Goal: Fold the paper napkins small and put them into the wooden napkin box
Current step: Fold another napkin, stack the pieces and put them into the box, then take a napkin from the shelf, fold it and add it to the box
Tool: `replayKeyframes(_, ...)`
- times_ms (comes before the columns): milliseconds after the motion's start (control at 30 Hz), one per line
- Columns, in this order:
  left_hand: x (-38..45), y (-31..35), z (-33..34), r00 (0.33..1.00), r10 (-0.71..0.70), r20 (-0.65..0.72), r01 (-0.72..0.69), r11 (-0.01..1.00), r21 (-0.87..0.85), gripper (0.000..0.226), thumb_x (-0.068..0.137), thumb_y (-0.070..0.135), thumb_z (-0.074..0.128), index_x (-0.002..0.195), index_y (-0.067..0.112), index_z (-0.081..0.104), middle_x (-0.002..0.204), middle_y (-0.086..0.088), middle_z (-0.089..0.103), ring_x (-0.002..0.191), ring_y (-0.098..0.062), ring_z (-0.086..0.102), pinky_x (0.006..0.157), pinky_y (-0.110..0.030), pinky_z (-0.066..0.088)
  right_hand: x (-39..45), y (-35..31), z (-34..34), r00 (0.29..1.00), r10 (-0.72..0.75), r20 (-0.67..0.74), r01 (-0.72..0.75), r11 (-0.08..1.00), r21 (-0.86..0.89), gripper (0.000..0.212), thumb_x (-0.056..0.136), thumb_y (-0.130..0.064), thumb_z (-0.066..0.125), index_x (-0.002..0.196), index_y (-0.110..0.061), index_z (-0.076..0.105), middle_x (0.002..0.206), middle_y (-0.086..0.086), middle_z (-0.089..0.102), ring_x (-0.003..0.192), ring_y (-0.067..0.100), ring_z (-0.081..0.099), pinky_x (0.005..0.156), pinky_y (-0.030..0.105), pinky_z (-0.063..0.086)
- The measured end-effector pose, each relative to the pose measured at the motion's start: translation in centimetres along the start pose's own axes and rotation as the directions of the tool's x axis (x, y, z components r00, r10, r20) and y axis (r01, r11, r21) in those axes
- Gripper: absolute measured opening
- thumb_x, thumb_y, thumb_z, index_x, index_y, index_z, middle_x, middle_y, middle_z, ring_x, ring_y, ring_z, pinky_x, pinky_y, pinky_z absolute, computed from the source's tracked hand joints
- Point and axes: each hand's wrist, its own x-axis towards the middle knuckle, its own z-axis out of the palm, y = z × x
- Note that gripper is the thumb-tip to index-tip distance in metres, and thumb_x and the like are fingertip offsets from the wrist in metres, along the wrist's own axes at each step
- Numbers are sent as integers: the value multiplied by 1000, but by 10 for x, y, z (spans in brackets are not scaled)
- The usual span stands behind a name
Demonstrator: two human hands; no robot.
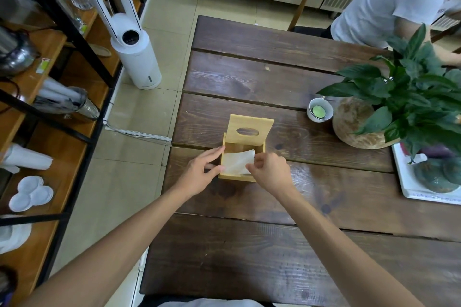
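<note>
A light wooden napkin box (pixel 245 146) stands on the dark plank table (pixel 274 244), its lid with an oval slot tipped up at the far side. Folded white paper napkins (pixel 237 162) lie tilted inside the box. My left hand (pixel 200 172) is at the box's left wall, its fingers stretched along the wall and the thumb touching the napkins' left edge. My right hand (pixel 270 172) is at the box's right front corner, fingers curled and pinching the right edge of the napkins.
A potted plant (pixel 399 107) in a round brown pot and a small white cup (pixel 319 110) stand to the right. A white tray (pixel 409 182) lies at the right edge. Another person sits at the far right corner. Shelves and a white fan stand left.
</note>
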Motion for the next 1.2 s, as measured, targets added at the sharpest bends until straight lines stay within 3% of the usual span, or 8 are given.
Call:
replayKeyframes(200,-1,1,-1,1000,-10,17,10,1000,-22,59,96,27,65,148,41,43,150,25,36,109,-2,64,101,-26,45,-10,16,-2,998,-6,-66,4,1000,-21,40,89,-42,63,123,-22,69,126,3,65,111,24,64,86,36,53)
replayKeyframes(333,0,1,-1,1000,-13,12,13,999,-32,58,96,28,66,148,40,44,150,24,37,108,-3,65,88,-10,42,-1,10,22,984,75,163,-77,997,6,69,91,-56,54,146,-15,47,157,19,36,149,34,22,115,46,31)
replayKeyframes(433,0,1,-1,1000,-10,9,11,999,-37,58,96,28,66,148,40,44,153,22,38,107,-4,66,79,-6,42,5,-10,33,946,234,223,-260,961,94,76,91,-58,54,149,-11,38,163,26,9,148,45,15,117,48,26)
replayKeyframes(533,0,1,-1,1000,-12,9,13,999,-41,58,96,28,66,148,40,44,155,19,38,108,-6,66,79,-6,41,8,-25,36,896,386,218,-421,895,148,68,92,-51,55,141,-5,46,164,28,-5,148,45,19,114,48,30)
replayKeyframes(767,1,2,-2,1000,-22,12,22,999,-34,57,96,28,65,148,40,44,154,17,40,106,-4,64,72,-4,41,14,-17,45,841,475,259,-525,831,185,68,83,-52,62,137,-11,53,161,25,4,141,41,29,113,51,36)
replayKeyframes(967,2,0,-1,1000,-21,9,21,999,-34,56,96,29,65,147,41,45,154,10,44,105,-10,66,80,-11,45,11,-23,42,837,496,232,-529,841,111,71,81,-56,64,134,-10,53,161,27,4,139,41,33,109,49,40)
replayKeyframes(1067,3,2,-3,999,-31,13,31,999,10,56,96,30,65,148,41,44,154,9,44,105,-12,65,80,-13,45,6,-18,41,870,434,234,-467,878,105,75,86,-62,57,143,-16,46,163,27,1,147,43,18,115,53,32)
replayKeyframes(1200,-4,9,-12,998,40,49,-45,995,92,54,98,33,61,149,38,43,158,10,39,116,-13,61,99,-30,48,-13,-3,37,943,299,147,-316,942,109,73,85,-67,49,148,-30,41,159,23,29,149,43,12,116,54,26)
